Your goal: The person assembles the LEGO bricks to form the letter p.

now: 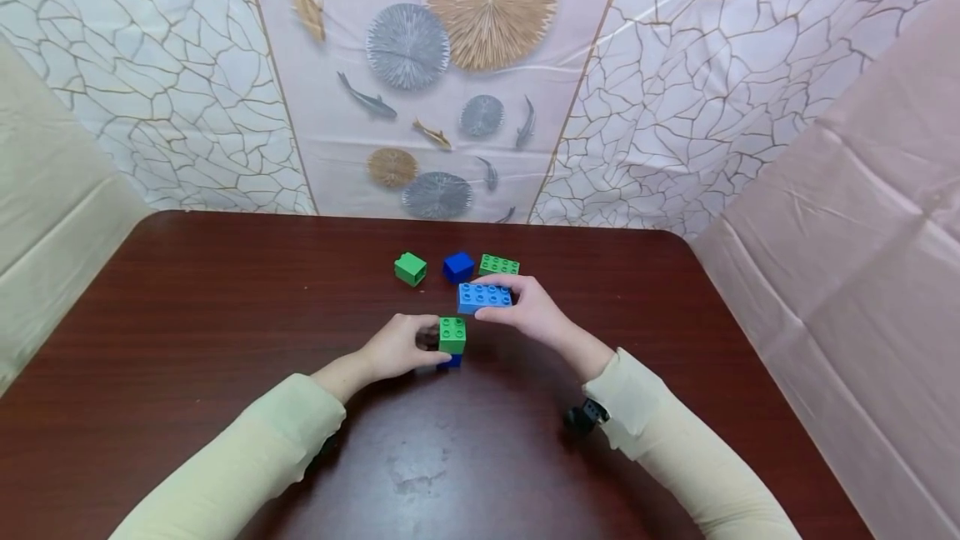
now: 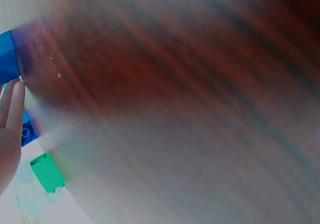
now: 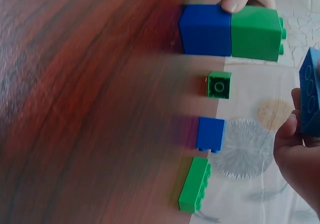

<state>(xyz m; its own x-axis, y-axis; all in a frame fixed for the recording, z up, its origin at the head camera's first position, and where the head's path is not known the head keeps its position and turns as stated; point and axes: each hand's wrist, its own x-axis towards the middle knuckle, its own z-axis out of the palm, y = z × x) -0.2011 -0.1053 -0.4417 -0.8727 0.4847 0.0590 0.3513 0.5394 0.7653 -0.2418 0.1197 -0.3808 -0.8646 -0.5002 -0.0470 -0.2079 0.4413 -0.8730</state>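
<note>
A square green brick [image 1: 452, 335] sits on top of a dark blue brick [image 3: 206, 30], making an upright stack on the table. My left hand [image 1: 396, 347] grips this stack from the left, its thumb near the seam between the two bricks. To the right and slightly farther back, my right hand [image 1: 531, 308] holds a long light blue brick [image 1: 482, 297] by its right end, studs up. In the right wrist view that brick is raised off the table, apart from the stack. The left wrist view shows only part of the left hand's fingers [image 2: 16, 102].
Behind the hands, a green brick [image 1: 410, 269] lies on its side, with a blue brick [image 1: 458, 267] and a long green brick [image 1: 499, 263] to its right. The dark wooden table [image 1: 187, 340] meets a patterned cloth [image 1: 337, 148] at its back edge.
</note>
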